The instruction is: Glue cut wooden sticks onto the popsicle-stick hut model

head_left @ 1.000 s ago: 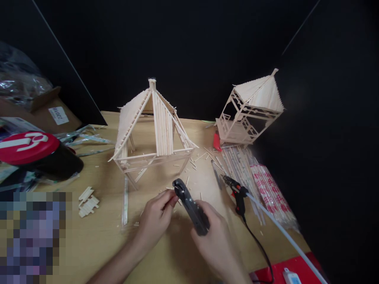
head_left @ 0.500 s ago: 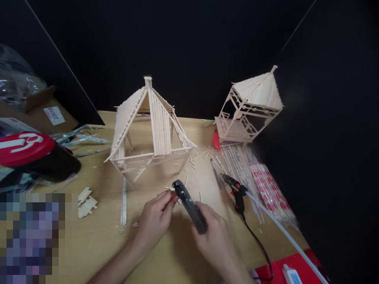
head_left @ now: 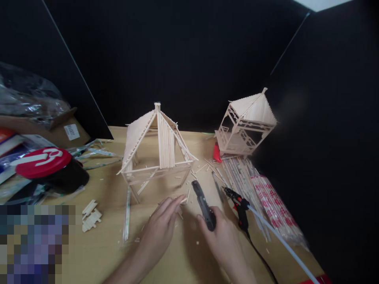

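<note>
Black cutter (head_left: 203, 206) gripped by right hand (head_left: 222, 240), fingers wrapped around handle, nose pointed away toward stick house (head_left: 156, 148). Left hand (head_left: 160, 230) laid flat on wooden table (head_left: 97, 252), fingers extended and close together, tips touching small stick pieces (head_left: 184, 200) just before house frame. Glue gun (head_left: 239, 202) seen just right of cutter, beside bundled sticks (head_left: 266, 193).

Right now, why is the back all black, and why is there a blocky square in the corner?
Head view: light falls on the table while the backdrop stays dark; the hands, left hand and right hand, cast soft shadows; the blocky patch is pixelated; the far stick house leans, bent by the wide lens.
</note>
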### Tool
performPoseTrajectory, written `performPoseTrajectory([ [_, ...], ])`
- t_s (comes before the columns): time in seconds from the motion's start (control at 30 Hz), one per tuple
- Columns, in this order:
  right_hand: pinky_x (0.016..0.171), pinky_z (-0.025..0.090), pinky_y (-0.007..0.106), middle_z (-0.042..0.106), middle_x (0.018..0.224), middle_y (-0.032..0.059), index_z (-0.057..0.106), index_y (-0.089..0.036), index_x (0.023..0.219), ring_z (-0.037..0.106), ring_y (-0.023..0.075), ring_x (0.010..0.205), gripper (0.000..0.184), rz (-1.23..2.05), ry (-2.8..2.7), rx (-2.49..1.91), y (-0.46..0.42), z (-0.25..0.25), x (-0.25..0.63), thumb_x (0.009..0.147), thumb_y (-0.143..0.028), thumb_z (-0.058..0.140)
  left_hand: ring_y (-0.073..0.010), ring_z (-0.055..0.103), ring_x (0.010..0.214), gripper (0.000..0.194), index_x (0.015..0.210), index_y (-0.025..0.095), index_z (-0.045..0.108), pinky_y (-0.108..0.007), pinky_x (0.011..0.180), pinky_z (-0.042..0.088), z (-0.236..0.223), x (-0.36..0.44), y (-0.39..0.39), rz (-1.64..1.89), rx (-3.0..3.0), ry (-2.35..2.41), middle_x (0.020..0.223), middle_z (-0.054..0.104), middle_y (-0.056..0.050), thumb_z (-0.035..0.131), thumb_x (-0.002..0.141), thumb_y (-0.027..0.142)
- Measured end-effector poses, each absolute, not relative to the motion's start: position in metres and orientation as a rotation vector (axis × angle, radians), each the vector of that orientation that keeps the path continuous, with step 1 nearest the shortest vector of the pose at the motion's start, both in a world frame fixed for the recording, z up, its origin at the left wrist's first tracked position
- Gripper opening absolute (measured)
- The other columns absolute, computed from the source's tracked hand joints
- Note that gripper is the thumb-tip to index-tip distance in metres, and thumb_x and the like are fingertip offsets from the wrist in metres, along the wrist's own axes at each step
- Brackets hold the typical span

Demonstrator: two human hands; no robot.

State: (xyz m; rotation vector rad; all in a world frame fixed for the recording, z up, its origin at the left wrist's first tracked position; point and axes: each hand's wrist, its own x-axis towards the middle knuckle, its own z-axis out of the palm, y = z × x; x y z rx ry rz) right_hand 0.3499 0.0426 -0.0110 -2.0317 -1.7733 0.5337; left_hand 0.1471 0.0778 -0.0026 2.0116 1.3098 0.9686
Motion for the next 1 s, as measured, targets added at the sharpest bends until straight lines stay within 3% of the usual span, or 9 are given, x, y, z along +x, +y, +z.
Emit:
performPoseTrajectory([
  [0.13, 0.072, 0.051, 0.033, 0.069, 0.112, 0.0135, 0.055, -0.018, 0.121, 0.069, 0.0310, 0.101, 0.036, 0.243, -1.745, -2.152, 0.059, -0.027, 0.358, 0.091, -0.036, 0.054, -0.0120, 0.070, 0.084, 0.043, 0.142, 0.023, 0.045, -0.023, 0.078, 0.054, 0.015, 0.142, 0.085, 1.030, 2.131, 1.269, 0.099, 0.075, -0.003, 0.038, 0.101, 0.018],
  [0.33, 0.096, 0.047, 0.053, 0.062, 0.120, 0.0191, 0.051, -0.013, 0.134, 0.060, 0.0406, 0.112, 0.066, 0.042, -1.821, -2.075, 0.068, -0.055, 0.351, 0.080, -0.044, 0.072, -0.0146, 0.064, 0.078, 0.010, 0.100, 0.024, 0.058, -0.026, 0.073, 0.047, 0.042, 0.127, 0.098, 1.043, 2.430, 1.174, 0.086, 0.071, 0.004, 0.053, 0.097, 0.017],
  [0.4, 0.100, 0.046, 0.052, 0.059, 0.128, 0.0169, 0.049, -0.017, 0.138, 0.057, 0.0370, 0.119, 0.059, 0.137, -1.812, -1.904, 0.065, -0.044, 0.346, 0.087, -0.040, 0.067, -0.0152, 0.059, 0.079, 0.013, 0.101, 0.024, 0.059, -0.030, 0.076, 0.042, 0.050, 0.121, 0.102, 0.990, 2.526, 1.157, 0.086, 0.069, 0.004, 0.051, 0.098, 0.014],
  [0.5, 0.098, 0.051, 0.037, 0.059, 0.130, 0.0102, 0.049, -0.025, 0.139, 0.058, 0.0238, 0.120, 0.038, 0.309, -1.736, -1.566, 0.057, -0.005, 0.337, 0.101, -0.029, 0.046, -0.0189, 0.056, 0.088, 0.018, 0.102, 0.022, 0.060, -0.034, 0.078, 0.038, 0.065, 0.117, 0.108, 0.908, 2.696, 1.126, 0.096, 0.066, -0.001, 0.045, 0.099, 0.012],
  [0.67, 0.088, 0.052, 0.027, 0.068, 0.109, 0.0053, 0.065, -0.025, 0.122, 0.064, 0.0181, 0.103, 0.027, 0.145, -1.780, -1.203, 0.061, 0.060, 0.319, 0.098, -0.019, 0.056, -0.0233, 0.052, 0.094, 0.016, 0.099, 0.020, 0.062, -0.036, 0.076, 0.038, 0.103, 0.125, 0.115, 0.821, 2.880, 1.170, 0.108, 0.059, -0.007, 0.049, 0.096, 0.011],
  [0.83, 0.072, 0.053, 0.026, 0.070, 0.088, 0.0024, 0.073, -0.022, 0.100, 0.065, 0.0163, 0.082, 0.015, 0.116, -1.813, -1.129, 0.084, 0.078, 0.307, 0.094, -0.015, 0.061, -0.0252, 0.051, 0.111, 0.015, 0.096, 0.018, 0.061, -0.039, 0.085, 0.042, 0.115, 0.131, 0.125, 0.943, 2.926, 1.115, 0.120, 0.057, -0.009, 0.051, 0.094, 0.007],
  [1.0, 0.077, 0.054, 0.030, 0.071, 0.095, 0.0047, 0.073, -0.024, 0.104, 0.067, 0.0188, 0.088, 0.016, 0.115, -1.816, -1.210, 0.105, 0.072, 0.301, 0.097, -0.022, 0.059, -0.0269, 0.053, 0.110, 0.017, 0.096, 0.020, 0.064, -0.040, 0.081, 0.047, 0.106, 0.123, 0.140, 1.006, 2.972, 1.187, 0.119, 0.059, -0.009, 0.054, 0.093, 0.008],
])
